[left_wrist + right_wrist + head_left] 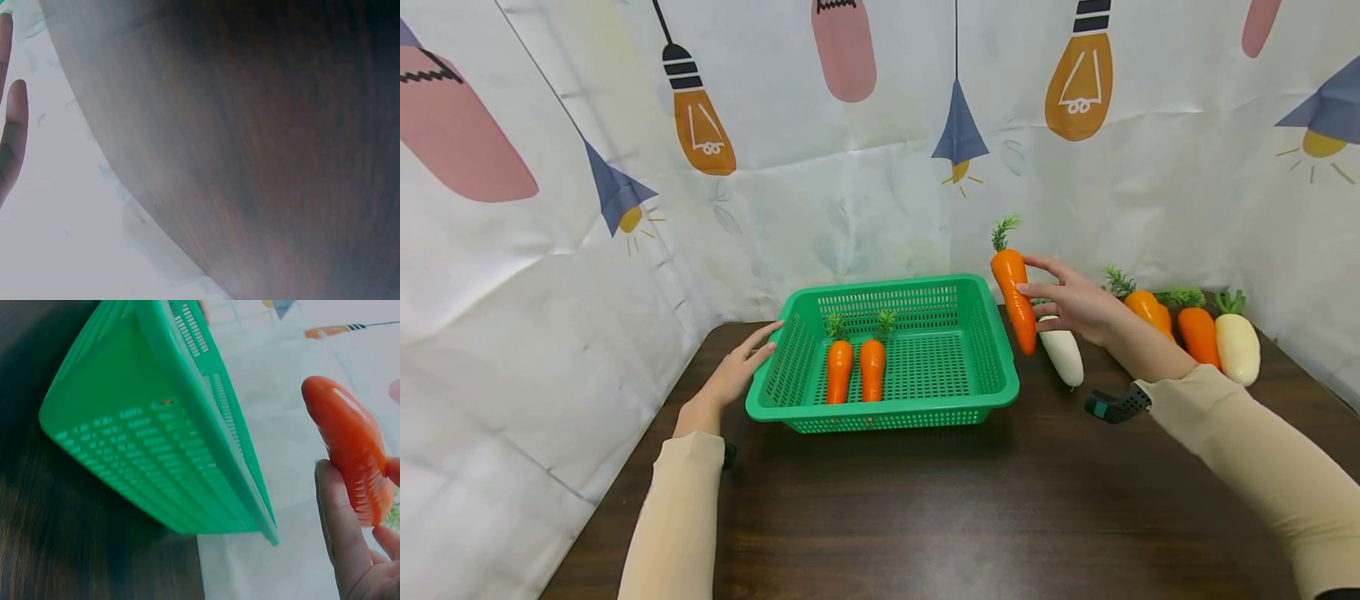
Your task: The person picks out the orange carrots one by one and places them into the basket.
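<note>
In the head view my right hand (1075,302) pinches a carrot (1017,292) between thumb and fingers, leafy end up, beside the right rim of a green basket (880,411). The right wrist view shows the same carrot (350,444) with its tip toward the basket (125,394) and thumb and fingertips around its body. My left hand (730,375) rests at the basket's left rim with its fingers extended. Inside the basket, toward the left, two carrots (872,367) lie side by side. Only fingers of the left hand (15,125) enter the left wrist view.
A white radish (1063,354) lies on the dark table (925,508) right of the basket. Farther right are more carrots (1198,335) and another white radish (1237,346), partly behind the right forearm. A printed curtain (865,208) hangs behind the table.
</note>
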The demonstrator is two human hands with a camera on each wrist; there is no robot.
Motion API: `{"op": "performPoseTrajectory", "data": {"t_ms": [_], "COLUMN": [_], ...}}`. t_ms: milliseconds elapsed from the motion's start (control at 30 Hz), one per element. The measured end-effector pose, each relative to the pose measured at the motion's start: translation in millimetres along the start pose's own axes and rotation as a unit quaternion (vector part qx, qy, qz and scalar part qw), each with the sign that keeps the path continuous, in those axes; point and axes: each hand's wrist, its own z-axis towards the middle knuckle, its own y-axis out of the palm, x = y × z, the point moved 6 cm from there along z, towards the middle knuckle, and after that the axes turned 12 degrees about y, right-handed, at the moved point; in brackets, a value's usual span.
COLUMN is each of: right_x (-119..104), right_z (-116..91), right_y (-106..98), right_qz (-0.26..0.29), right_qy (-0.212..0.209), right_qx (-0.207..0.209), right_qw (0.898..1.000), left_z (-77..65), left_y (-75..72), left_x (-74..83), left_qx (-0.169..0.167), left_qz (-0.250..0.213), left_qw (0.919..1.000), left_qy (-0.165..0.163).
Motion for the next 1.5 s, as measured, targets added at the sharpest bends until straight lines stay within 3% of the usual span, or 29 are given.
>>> {"op": "performPoseTrajectory", "data": {"t_ms": [633,1500], "right_x": [-17,-30], "right_z": [36,79], "right_y": [38,96], "right_qz": [0.037,0.032], "right_qy": [0.026,0.045], "right_qx": [-0.060,-0.072], "right_qw": [0.997,0.996], "left_z": [-1.7,-0.1], "left_y": [-0.5,0.5], "left_x": [-1.2,1.4], "left_qx": [0.001,0.005], "left_qz": [-0.001,-0.009], "left_qw": [1.0000,0.9998], "left_qy": [-0.003,-0.015]}}
